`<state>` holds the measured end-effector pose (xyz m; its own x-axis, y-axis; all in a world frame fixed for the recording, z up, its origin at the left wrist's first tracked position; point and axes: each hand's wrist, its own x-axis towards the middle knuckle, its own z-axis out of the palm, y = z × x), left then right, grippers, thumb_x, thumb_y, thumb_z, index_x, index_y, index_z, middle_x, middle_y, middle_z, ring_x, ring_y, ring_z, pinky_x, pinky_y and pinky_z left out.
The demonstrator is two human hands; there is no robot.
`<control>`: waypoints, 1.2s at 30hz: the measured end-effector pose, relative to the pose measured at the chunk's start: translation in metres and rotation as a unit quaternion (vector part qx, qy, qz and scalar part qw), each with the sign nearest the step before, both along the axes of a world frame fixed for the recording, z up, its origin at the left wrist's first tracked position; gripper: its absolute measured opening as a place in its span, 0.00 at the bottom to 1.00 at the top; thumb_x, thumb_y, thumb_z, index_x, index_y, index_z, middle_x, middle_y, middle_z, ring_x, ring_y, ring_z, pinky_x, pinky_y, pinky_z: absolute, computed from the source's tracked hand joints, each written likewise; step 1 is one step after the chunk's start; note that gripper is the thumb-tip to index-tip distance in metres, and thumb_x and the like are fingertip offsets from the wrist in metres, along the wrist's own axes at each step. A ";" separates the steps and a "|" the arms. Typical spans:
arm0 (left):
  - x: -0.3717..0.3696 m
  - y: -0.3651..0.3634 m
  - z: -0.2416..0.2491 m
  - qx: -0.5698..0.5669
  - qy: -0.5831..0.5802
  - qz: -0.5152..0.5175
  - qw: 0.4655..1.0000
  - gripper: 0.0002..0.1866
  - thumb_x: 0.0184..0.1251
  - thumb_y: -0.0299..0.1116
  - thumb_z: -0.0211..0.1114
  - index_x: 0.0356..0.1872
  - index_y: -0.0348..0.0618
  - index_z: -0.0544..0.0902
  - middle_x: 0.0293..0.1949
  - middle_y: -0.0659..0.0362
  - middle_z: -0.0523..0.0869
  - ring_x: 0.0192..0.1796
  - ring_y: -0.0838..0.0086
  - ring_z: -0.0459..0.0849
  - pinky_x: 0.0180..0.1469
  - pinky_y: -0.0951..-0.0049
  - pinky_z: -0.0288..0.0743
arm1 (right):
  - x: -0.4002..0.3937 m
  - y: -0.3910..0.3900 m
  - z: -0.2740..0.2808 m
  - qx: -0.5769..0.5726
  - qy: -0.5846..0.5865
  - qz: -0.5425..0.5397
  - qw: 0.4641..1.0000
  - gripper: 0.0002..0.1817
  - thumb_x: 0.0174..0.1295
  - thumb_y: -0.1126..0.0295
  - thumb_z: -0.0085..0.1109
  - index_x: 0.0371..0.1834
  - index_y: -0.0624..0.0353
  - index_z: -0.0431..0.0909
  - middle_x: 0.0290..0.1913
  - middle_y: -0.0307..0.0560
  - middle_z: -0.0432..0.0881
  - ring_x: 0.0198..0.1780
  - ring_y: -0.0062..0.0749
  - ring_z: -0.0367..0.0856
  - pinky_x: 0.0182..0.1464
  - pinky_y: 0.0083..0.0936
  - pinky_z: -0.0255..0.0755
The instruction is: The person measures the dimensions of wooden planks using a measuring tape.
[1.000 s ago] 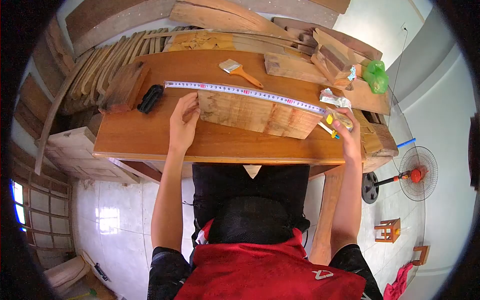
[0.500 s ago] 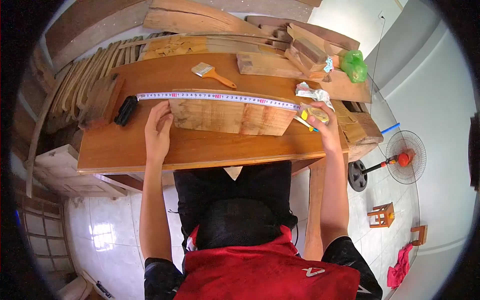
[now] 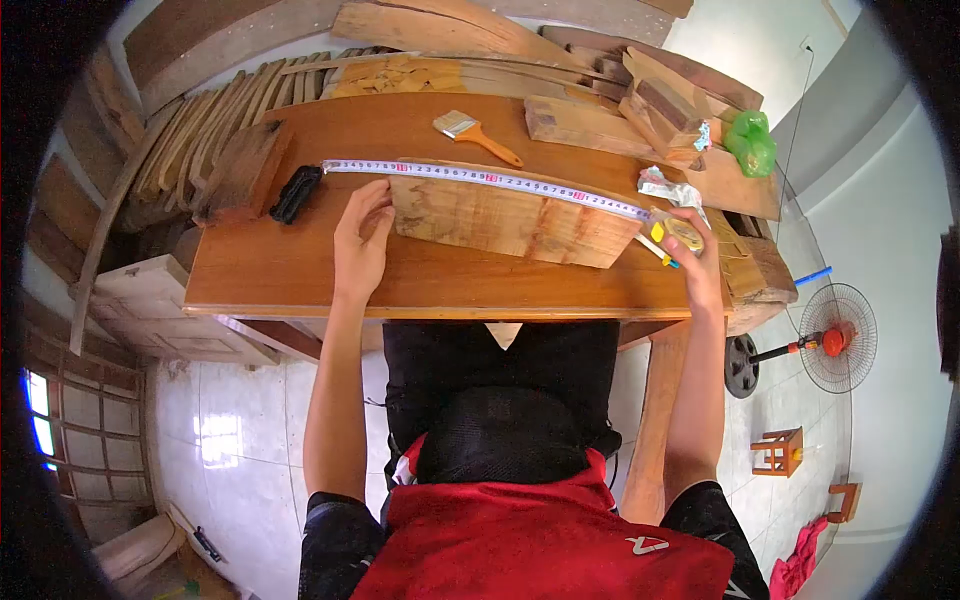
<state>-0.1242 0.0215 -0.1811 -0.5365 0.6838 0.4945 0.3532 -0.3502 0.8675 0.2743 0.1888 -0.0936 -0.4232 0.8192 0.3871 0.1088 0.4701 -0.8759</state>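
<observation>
On the brown wooden table [image 3: 290, 285] stands a wooden board [image 3: 515, 222]. A tape measure's white blade [image 3: 490, 178] runs along its top edge and reaches past its left end. The yellow tape case [image 3: 683, 236] is held in my right hand [image 3: 700, 262] at the board's right end. My left hand [image 3: 362, 238] touches the board's left end, its fingers bent; whether they grip it is hard to make out. Near the blade's left tip lies a black object [image 3: 297, 195]. Beside the tape case are a white-and-blue thin item [image 3: 655, 250] and a crumpled wrapper [image 3: 672, 190].
Behind the board lies a paintbrush [image 3: 478, 138]. Wooden blocks [image 3: 590, 130] and a green plastic bag [image 3: 750, 143] are at the back right. A wood block [image 3: 235, 172] sits at the left edge. A fan [image 3: 838, 338] stands on the floor at right.
The whole view has shifted, so the table and its contents appear further right and slightly higher. Both hands, the board and the tape keep nearly the same arrangement.
</observation>
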 end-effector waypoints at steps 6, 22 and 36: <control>-0.001 0.000 0.000 0.005 0.014 0.005 1.000 0.19 0.73 0.17 0.58 0.63 0.36 0.75 0.56 0.54 0.84 0.60 0.71 0.82 0.64 0.73 0.74 | 0.001 0.003 0.000 -0.008 -0.001 0.007 1.000 0.23 0.57 0.60 0.73 0.51 0.59 0.78 0.44 0.38 0.83 0.44 0.20 0.78 0.43 0.18 0.71; -0.001 0.001 -0.001 0.007 0.004 -0.001 1.000 0.19 0.72 0.18 0.60 0.62 0.35 0.76 0.57 0.52 0.84 0.61 0.70 0.82 0.64 0.70 0.75 | 0.002 0.004 0.001 -0.002 -0.014 0.004 1.000 0.25 0.58 0.57 0.73 0.53 0.59 0.77 0.43 0.38 0.83 0.42 0.18 0.76 0.40 0.17 0.69; 0.000 0.001 0.000 0.019 0.006 -0.002 1.000 0.19 0.71 0.18 0.61 0.62 0.35 0.76 0.57 0.53 0.83 0.60 0.69 0.82 0.63 0.70 0.76 | 0.002 0.006 0.000 0.014 -0.019 0.005 1.000 0.24 0.58 0.59 0.72 0.52 0.59 0.78 0.44 0.39 0.83 0.42 0.19 0.76 0.40 0.17 0.69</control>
